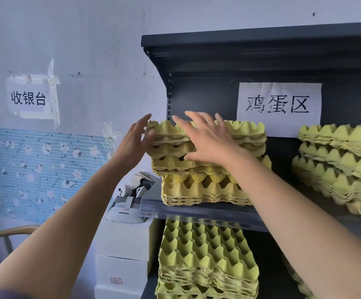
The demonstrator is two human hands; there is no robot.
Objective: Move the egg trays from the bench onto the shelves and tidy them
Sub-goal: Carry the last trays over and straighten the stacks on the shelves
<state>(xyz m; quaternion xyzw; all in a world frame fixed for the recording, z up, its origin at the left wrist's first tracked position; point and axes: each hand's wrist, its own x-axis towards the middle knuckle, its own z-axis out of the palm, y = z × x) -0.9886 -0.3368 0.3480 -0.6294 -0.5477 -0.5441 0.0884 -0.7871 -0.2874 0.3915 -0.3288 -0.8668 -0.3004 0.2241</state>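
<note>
Head view: the left hand [135, 141], open with straight fingers, stands at the 9 o'clock end of the upper egg trays [246, 131]; whether it touches them cannot be told. The right hand [207, 139], open and spread, lies flat against their front, nearer their middle. Their long axis runs 9 to 3 o'clock along the shelf [197, 211], peaks up. They overhang the lower tray bundle [205, 189] toward 9 o'clock, so a push toward 3 looks due.
</note>
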